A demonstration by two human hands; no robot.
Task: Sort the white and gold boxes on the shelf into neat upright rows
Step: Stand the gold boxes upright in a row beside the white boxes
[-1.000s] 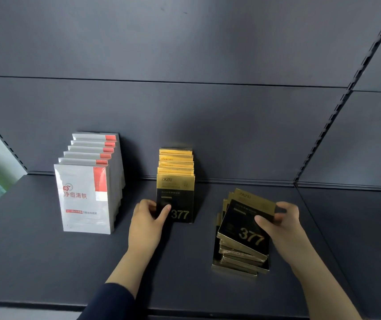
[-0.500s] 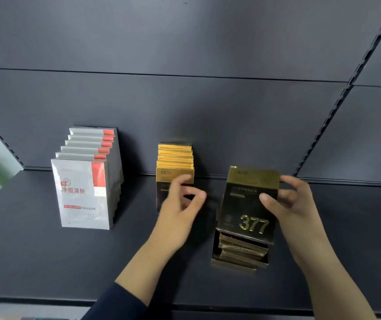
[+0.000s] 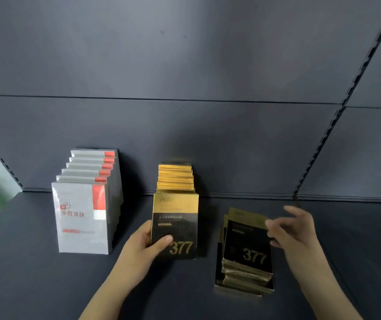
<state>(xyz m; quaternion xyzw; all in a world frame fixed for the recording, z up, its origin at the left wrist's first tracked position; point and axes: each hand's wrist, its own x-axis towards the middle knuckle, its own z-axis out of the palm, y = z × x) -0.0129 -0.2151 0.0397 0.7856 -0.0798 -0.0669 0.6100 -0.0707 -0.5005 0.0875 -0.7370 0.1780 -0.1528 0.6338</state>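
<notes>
The left hand point(image 3: 142, 249) holds the front gold box point(image 3: 175, 224) of the upright row of gold boxes point(image 3: 175, 175) at the centre of the frame. Its thumb lies on the black face beside the number 377 and its fingers wrap the box's left edge. That box stands upright on the shelf point(image 3: 34, 278), flat against the boxes behind it, and the row runs back to the grey back panel point(image 3: 185, 135).

Right of centre, a pile of gold boxes point(image 3: 242, 277) lies flat and unevenly stacked. Its top box point(image 3: 247, 245) is tilted, with the far end raised and 377 facing up. The right hand point(image 3: 294, 233) hovers at the upper right corner of that top box with its fingers loosely spread and nothing held. The hand is blurred, so I cannot tell whether the fingertips touch the box.

At the left of the frame stands a row of white boxes point(image 3: 82, 218), 6 of them. They are upright with a red patch at each top right corner, and the front one shows red lettering. This row is well apart from the gold row.

A slotted rail point(image 3: 323, 142) runs diagonally up the right side of the frame.
</notes>
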